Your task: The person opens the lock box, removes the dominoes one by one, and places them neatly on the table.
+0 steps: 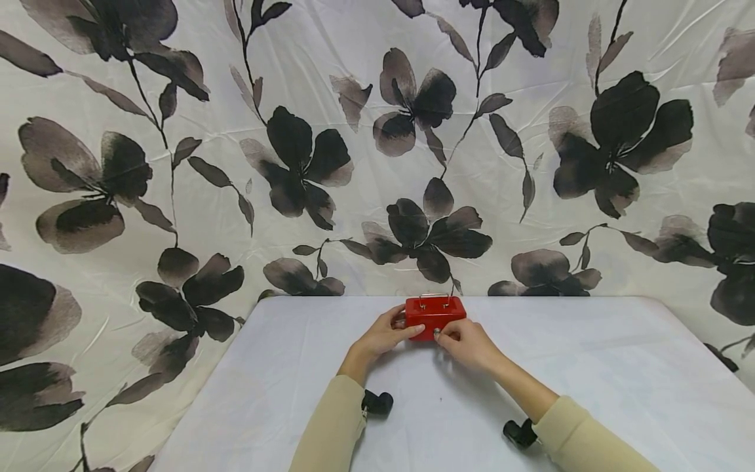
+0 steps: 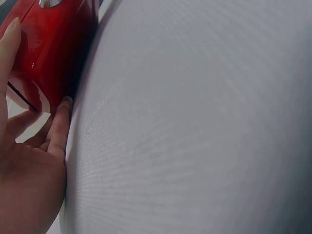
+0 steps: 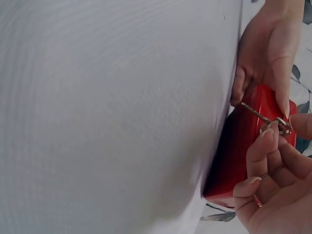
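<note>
A small red cash box [image 1: 435, 317] with a wire handle on its lid stands near the far edge of the table. My left hand [image 1: 385, 334] grips its left end, the thumb lying on the front face and the fingers around the side, as the left wrist view also shows. At the lock on the front, my right hand [image 1: 466, 342] pinches a key by thumb and fingertips. In the right wrist view a slim metal key [image 3: 255, 112] hangs out from a small ring [image 3: 282, 126] by those fingertips. The keyhole itself is hidden behind the fingers.
A white cloth covers the table [image 1: 283, 406], whose far edge runs just behind the box. Beyond it hangs a flower-printed curtain [image 1: 366, 177]. Black wrist cameras [image 1: 377, 403] sit below the two sleeves.
</note>
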{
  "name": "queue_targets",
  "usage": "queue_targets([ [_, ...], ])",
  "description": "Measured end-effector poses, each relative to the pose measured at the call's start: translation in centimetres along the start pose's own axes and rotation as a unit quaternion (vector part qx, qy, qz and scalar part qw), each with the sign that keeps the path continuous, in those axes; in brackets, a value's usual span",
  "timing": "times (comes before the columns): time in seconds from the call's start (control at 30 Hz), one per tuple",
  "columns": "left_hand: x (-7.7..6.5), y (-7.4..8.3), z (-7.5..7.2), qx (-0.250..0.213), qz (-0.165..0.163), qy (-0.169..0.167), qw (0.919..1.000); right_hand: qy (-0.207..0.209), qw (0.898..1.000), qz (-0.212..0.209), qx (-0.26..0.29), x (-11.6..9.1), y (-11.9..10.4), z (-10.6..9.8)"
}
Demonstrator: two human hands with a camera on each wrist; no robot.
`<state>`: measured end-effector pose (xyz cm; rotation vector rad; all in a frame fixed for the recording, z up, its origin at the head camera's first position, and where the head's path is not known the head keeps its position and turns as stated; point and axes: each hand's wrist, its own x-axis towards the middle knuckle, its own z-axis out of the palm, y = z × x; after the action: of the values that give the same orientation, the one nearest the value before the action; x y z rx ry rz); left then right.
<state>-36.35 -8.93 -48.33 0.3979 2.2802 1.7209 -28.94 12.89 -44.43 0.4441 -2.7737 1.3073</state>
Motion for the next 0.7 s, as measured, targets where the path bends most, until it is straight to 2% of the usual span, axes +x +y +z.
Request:
queue_targets([
  [0.3, -0.11, 0.09, 0.03, -0.006, 0.0, -0.001, 1.0, -0.016, 0.999, 0.041, 0.029, -0.14, -0.23, -0.15],
  [0.53, -0.06, 0.07, -0.03, -0.001, -0.009, 0.004, 1.0, -0.037, 0.99, 0.093, 0.102, -0.5, -0.24, 0.1],
  [0.7, 0.1, -0.16, -0.12, 0.0, -0.012, 0.001, 0.9999, -0.045, 0.984, 0.104, 0.136, -0.57, -0.02, 0.28],
])
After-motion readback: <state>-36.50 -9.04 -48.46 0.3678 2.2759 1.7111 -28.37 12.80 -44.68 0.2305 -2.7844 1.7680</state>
